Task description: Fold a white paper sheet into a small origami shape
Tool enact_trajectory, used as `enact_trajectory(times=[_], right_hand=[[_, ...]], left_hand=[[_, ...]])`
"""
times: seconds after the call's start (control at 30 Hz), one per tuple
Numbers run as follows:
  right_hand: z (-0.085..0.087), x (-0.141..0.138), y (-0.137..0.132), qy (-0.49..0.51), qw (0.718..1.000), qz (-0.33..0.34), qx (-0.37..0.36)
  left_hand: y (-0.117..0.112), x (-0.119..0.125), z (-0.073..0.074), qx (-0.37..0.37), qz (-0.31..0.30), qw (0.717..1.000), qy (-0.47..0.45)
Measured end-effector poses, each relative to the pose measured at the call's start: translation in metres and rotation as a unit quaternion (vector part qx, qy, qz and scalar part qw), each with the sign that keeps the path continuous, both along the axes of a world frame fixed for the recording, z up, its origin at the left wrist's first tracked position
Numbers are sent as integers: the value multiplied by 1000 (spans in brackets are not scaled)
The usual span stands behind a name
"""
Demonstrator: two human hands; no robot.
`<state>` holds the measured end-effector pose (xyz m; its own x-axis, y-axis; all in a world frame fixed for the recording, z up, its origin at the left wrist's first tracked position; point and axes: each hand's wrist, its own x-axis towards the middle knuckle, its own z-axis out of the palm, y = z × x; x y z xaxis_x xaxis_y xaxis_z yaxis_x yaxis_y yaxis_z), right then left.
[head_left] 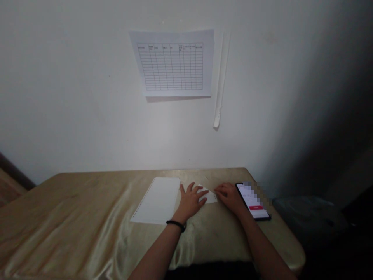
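A small piece of white loose-leaf paper, folded to a slanted edge and with punched holes at its right corner, lies flat on the cloth. My left hand rests across its left part, palm down and fingers spread, partly hiding it. At the paper's right edge, my right hand has its fingers pressed together, with the tips at the slanted side. To the left of my left hand lies a flat white loose-leaf sheet with holes down its left edge. A black band circles my left wrist.
A lit smartphone lies just right of my right hand. Shiny gold cloth with wrinkles covers the table. A printed grid sheet and a white strip are on the wall behind. Beyond the table's right edge stands a dark object.
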<state>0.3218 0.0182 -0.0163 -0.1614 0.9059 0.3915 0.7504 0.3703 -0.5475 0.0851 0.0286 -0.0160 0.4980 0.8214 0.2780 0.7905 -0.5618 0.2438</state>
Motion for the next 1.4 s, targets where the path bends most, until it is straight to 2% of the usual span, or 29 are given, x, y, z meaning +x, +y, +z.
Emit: enact_trajectory(times=[0.1, 0.17, 0.3, 0.47, 0.6, 0.7, 0.87, 0.97, 1.1, 1.2, 1.4], right_hand=[[2, -11, -4, -5, 999, 22, 23], [2, -18, -7, -38, 998, 44, 7], [2, -27, -11, -109, 993, 42, -19], [3, -28, -10, -135, 991, 5, -27], [2, -26, -8, -137, 990, -23, -30], [0, -24, -7, -136, 989, -48, -30], [-2, -21, -7, -127, 989, -47, -52], [-2, -21, -8, -121, 991, -31, -50], [1, -23, -9, -99, 994, 39, -30], [5, -25, -12, -94, 992, 76, -29], [10, -27, -13, -113, 988, 80, -66]], left_hand=[[0, 2, -1, 15, 28, 999, -6], [2, 1, -1, 11, 47, 999, -11], [8, -4, -1, -26, 64, 998, -6], [14, -21, 8, -57, 27, 998, 1], [15, -32, 16, -81, 23, 996, -16], [15, -35, 21, -88, 24, 995, -34], [16, -34, 22, -94, -12, 995, -44], [17, -34, 18, -86, -18, 996, -35], [17, -34, 12, -59, -17, 998, -30], [16, -34, 11, -67, -20, 997, -29], [15, -32, 18, -95, -16, 995, -38]])
